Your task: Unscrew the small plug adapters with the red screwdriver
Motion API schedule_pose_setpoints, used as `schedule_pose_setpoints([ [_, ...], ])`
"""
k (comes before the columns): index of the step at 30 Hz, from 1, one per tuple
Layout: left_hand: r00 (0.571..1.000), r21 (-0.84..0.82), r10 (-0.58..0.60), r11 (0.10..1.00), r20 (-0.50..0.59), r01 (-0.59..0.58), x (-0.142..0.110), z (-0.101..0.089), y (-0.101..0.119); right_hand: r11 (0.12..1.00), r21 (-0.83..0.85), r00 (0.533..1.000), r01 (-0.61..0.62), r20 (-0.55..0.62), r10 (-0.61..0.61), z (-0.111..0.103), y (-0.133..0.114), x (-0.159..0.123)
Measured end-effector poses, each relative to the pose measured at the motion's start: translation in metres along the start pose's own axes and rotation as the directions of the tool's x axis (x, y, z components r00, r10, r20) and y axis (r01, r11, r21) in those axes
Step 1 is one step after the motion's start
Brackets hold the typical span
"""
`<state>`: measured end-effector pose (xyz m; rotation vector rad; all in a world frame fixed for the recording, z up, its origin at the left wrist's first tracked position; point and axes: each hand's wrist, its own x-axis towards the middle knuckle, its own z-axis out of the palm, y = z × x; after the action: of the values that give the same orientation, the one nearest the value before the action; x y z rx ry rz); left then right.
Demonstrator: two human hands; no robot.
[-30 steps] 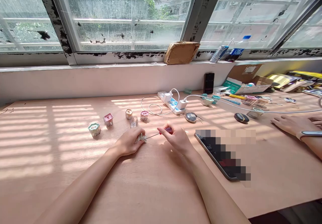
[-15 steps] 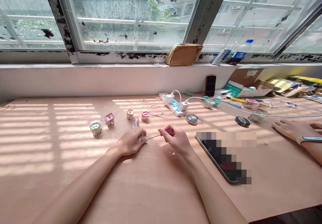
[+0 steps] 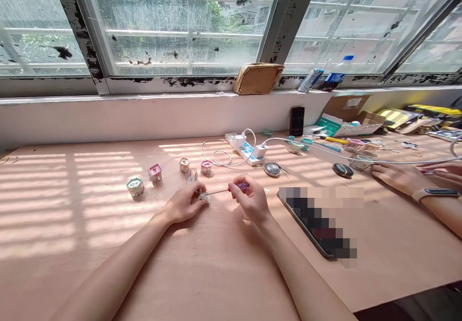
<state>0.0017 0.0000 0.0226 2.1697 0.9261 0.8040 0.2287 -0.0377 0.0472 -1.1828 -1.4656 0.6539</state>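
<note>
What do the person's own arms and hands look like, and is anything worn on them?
The left arm and right arm are bare, with no sleeves. The left hand and right hand are ungloved, and no watch, bracelet or ring shows. The wrist band belongs to another person's arm.

Paint-flecked windows [image 3: 180,27], plywood desk [image 3: 54,273], striped sunlight [image 3: 97,181]

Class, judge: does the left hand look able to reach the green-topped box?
Probably yes: the left hand has only bare tabletop between it and the green-topped box, though it holds a small clear piece.
</note>
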Motion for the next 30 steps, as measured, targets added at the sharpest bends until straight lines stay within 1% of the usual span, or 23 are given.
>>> schedule_pose_setpoints([
  [3, 0.992, -0.230, -0.087, 0.971, -0.095, 0.063, 0.002, 0.000, -0.006, 0.995, 0.096, 0.995, -0.026, -0.092, 0.035, 0.002, 0.003, 0.000],
  [4, 0.987, -0.294, -0.111, 0.953, -0.118, 0.072, 0.003, 0.000, -0.008, 0.993, 0.115, 0.994, -0.033, -0.105, 0.045, 0.002, 0.005, 0.001],
  [6, 0.979, -0.363, -0.143, 0.928, -0.142, 0.083, 0.004, 0.001, -0.011, 0.992, 0.123, 0.993, -0.040, -0.105, 0.053, 0.002, 0.008, 0.002],
  [13, 0.974, -0.399, -0.142, 0.915, -0.177, 0.061, 0.005, 0.002, -0.015, 0.997, 0.068, 0.999, -0.027, -0.028, 0.029, 0.007, 0.018, 0.001],
  [22, 0.972, -0.415, -0.147, 0.908, -0.182, 0.059, 0.005, 0.002, -0.016, 0.999, 0.008, 0.999, -0.043, -0.002, 0.043, 0.013, 0.026, 0.001],
  [27, 0.971, -0.424, -0.151, 0.904, -0.188, 0.059, 0.006, 0.001, -0.014, 0.997, -0.025, 0.997, -0.068, 0.030, 0.068, 0.013, 0.026, 0.002],
  [30, 0.970, -0.420, -0.151, 0.905, -0.190, 0.059, 0.006, 0.002, -0.015, 0.998, -0.025, 0.998, -0.059, 0.023, 0.060, 0.013, 0.025, 0.001],
])
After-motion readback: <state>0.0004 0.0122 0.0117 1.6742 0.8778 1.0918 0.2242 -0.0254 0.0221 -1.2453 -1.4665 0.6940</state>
